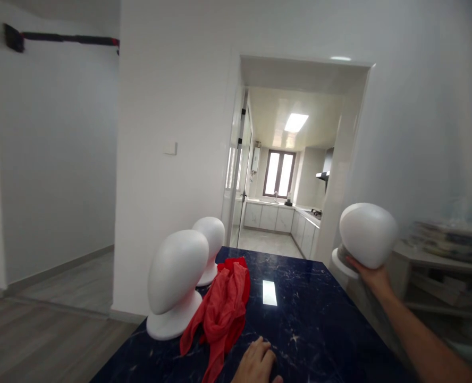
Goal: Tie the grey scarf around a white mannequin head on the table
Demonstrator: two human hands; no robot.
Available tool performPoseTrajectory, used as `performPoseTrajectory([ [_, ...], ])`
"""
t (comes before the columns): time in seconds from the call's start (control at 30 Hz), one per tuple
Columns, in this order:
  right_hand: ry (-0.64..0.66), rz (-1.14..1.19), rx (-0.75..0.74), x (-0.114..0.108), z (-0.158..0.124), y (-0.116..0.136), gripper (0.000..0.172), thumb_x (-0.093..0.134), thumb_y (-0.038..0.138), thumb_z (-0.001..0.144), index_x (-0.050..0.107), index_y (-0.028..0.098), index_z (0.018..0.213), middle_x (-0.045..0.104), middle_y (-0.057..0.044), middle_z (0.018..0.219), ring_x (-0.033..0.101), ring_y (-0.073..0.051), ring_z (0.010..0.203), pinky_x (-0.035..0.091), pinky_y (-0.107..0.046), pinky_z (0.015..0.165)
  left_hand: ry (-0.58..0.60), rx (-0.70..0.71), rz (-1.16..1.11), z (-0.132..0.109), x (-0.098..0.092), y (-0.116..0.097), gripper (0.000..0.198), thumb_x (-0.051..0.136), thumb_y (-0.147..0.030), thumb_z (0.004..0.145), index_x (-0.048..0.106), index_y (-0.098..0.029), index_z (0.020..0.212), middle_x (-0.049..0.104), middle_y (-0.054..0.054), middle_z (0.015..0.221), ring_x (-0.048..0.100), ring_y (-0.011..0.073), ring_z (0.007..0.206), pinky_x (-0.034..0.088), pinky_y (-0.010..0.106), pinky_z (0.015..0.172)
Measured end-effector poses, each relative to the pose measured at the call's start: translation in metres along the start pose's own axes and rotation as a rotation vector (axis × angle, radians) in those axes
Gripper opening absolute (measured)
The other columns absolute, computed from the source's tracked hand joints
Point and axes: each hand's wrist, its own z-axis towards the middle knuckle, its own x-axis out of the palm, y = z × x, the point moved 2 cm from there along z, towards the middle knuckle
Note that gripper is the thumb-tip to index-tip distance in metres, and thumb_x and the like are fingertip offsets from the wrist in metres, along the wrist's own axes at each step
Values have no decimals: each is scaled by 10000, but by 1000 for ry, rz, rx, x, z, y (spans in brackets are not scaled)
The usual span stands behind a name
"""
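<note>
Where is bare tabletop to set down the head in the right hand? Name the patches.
Free: the dark marble table right of the red cloth, from the far edge to the left hand, around the light's glare. Crowded: the left side, where two white mannequin heads stand against the cloth. The right hand holds the third head off the right edge.

White mannequin head held aloft; red cloth by the other hand

The smooth, featureless white foam mannequin head [367,235] is gripped at its neck and tilted, its round base turned sideways, off the right edge of the dark marble table [308,324]. The crumpled red cloth [224,308] lies in a loose heap on the tabletop, trailing toward its near edge.
</note>
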Motion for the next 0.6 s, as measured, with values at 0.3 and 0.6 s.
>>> performPoseTrajectory([
  [0.3, 234, -35, 185, 126, -91, -41, 1124, 840, 718, 502, 585, 44, 1364, 698, -293, 1313, 660, -431, 1195, 535, -509, 936, 22, -1, 64, 6, 22, 29, 580, 314, -655, 994, 677, -346, 1323, 574, 73, 1576, 345, 370, 1581, 279, 593, 1313],
  [0.6, 383, -296, 34, 128, -121, -45, 988, 703, 733, 690, 499, 139, 1452, 646, -276, 1414, 581, -462, 1335, 374, -664, 1120, -96, -22, 104, 3, 29, 22, 525, 309, -618, 999, 697, -361, 1241, 627, 75, 1510, 407, 339, 1552, 323, 551, 1303],
])
